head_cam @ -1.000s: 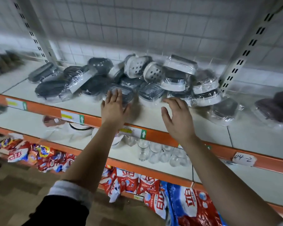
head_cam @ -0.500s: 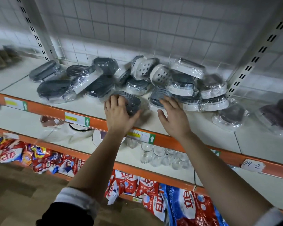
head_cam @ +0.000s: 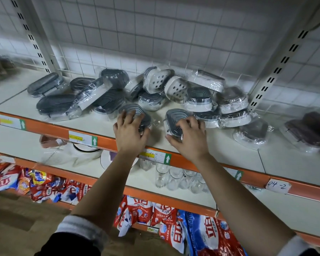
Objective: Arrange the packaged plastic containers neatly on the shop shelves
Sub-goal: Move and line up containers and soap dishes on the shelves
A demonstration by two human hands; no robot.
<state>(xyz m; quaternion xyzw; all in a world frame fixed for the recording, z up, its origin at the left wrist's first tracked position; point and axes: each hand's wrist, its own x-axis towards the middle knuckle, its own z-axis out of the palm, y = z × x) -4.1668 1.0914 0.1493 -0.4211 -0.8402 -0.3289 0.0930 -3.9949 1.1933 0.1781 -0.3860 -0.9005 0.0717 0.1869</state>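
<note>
On the upper shelf [head_cam: 227, 147], just behind its orange front rail [head_cam: 50, 127]: two film-wrapped plastic containers with ribbed grey lids, side by side and apart, each under a hand. The left hand [head_cam: 130, 131] grips the left container [head_cam: 138, 111], fingers curled over the lid and thumb against its right side. The right hand [head_cam: 189, 138] grips the right container [head_cam: 175, 115], fingers bent over the lid and thumb at the near edge. Behind both, against the wire grid back panel [head_cam: 174, 34], lies a loose heap of wrapped containers [head_cam: 199, 97], some flat, some tilted, some stacked; two white perforated pieces [head_cam: 175, 88] stand on edge among them. Further right, brown-lidded packs [head_cam: 255, 130] rest apart from the heap; they are blurred, possibly the same sort. Rail fittings: a price label [head_cam: 82, 138] with a green arrow and a handwritten tag [head_cam: 277, 186] reading 04-2. Shelf below: clear drinking glasses [head_cam: 163, 176]. Lowest shelf: red and blue detergent bags [head_cam: 207, 235].
</note>
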